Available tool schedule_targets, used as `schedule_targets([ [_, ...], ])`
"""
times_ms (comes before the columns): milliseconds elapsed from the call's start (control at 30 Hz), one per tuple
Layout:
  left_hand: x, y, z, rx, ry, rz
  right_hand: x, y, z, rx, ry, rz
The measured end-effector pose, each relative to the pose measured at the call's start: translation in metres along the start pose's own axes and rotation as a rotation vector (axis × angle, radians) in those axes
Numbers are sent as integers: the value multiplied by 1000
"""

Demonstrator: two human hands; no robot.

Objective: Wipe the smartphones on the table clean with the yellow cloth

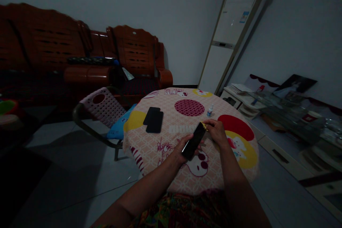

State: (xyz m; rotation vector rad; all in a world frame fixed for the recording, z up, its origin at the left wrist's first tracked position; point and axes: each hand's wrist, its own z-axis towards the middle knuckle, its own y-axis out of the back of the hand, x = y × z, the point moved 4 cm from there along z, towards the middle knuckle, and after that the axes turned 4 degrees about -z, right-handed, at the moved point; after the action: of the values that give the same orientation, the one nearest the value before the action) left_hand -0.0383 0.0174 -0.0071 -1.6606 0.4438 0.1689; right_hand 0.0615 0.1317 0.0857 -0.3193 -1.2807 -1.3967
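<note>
My left hand (181, 149) grips a black phone (193, 140), tilted above the round table (160, 171) with its patterned cloth. My right hand (216, 131) pinches a small yellow thing (204, 125) against the phone's upper end; what it is I cannot tell. Two more black phones (153, 119) lie side by side on the table's left part. A small white dropper bottle (210, 110) with a blue label stands just beyond my right hand.
A pink perforated chair (103, 108) with a blue cushion (120, 126) stands left of the table. A brown wooden sofa (80, 57) lines the far wall. A tall white air conditioner (227, 39) and a low cluttered cabinet (288, 114) are at the right.
</note>
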Motion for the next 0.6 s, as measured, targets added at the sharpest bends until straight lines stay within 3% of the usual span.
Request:
schedule_targets([
  [167, 0, -1, 0, 9, 26, -11, -5, 5, -2, 43, -39, -86],
  [433, 2, -3, -2, -6, 54, 10, 23, 2, 2, 8, 28, -49],
  [600, 1, -3, -3, 18, 45, -22, 17, 3, 2, 30, 16, -62],
])
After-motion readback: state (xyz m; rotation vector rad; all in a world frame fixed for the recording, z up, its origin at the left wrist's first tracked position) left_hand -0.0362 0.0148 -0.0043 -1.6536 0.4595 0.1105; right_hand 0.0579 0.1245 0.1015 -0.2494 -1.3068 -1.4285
